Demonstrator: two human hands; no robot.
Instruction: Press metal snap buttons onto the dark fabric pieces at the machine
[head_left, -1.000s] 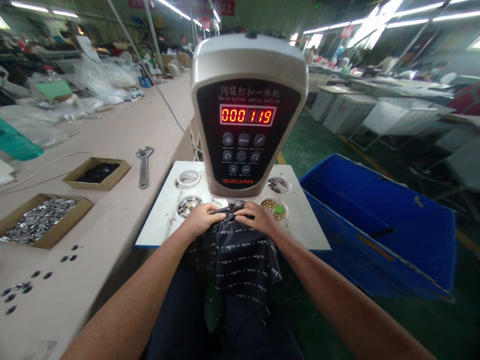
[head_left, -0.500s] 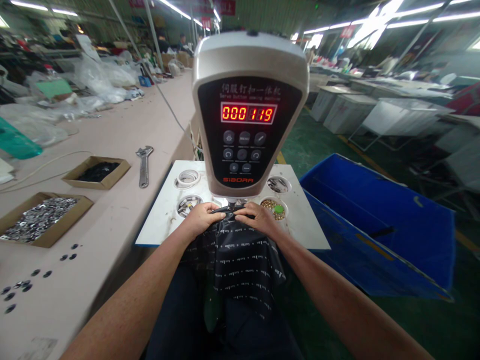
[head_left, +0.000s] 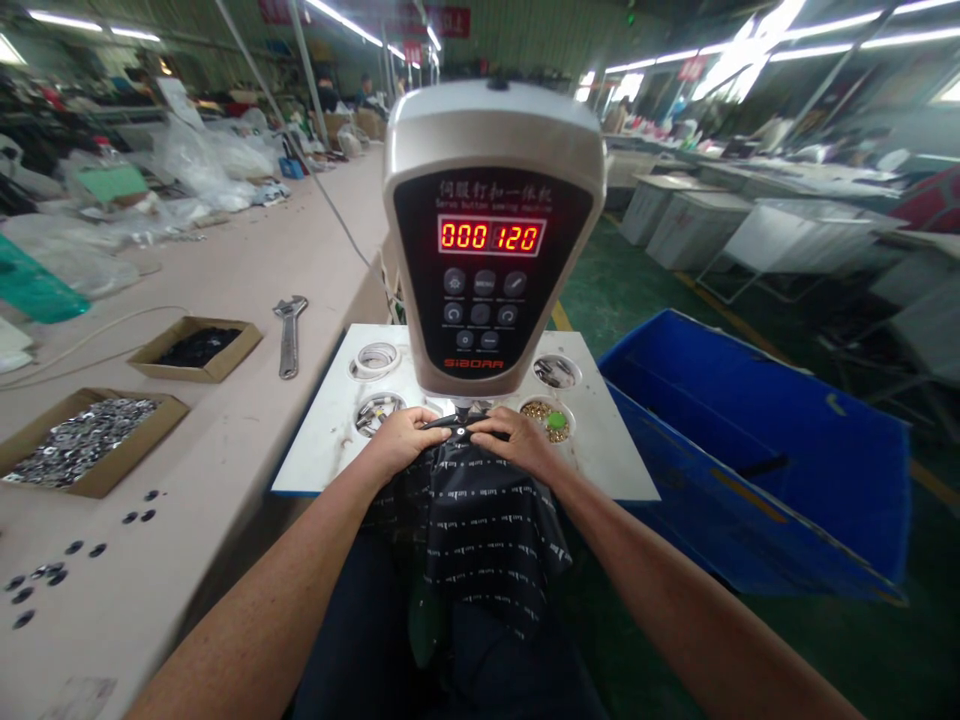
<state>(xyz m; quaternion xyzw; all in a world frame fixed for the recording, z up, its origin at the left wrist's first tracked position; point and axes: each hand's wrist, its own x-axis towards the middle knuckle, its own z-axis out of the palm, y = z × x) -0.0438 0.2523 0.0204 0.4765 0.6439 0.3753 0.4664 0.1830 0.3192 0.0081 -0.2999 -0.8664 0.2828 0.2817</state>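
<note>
A button machine (head_left: pixel 495 130) stands in front of me, its red display reading 000120. Under its head, a piece of black fabric (head_left: pixel 487 510) with rows of white print lies at the front of the machine and hangs down over my lap. My left hand (head_left: pixel 409 436) pinches the fabric's upper edge from the left. From the right, my right hand (head_left: pixel 514 436) grips the same edge with bent fingers. Between the fingertips a small round metal snap (head_left: pixel 460 431) shows on the fabric. The machine's working point is partly hidden behind the fabric and hands.
The white machine table (head_left: pixel 315 450) has round cups with small metal parts. At left, a bench (head_left: pixel 225 430) bears an adjustable wrench (head_left: pixel 289 335), a carton of metal pieces (head_left: pixel 90 440), a carton of black pieces (head_left: pixel 196 347) and scattered discs. A blue bin (head_left: pixel 750 440) stands at right.
The display has gone from 000119 to 000120. The metal snap between my fingertips shows more plainly now. Both hands keep their hold on the fabric, almost unmoved.
</note>
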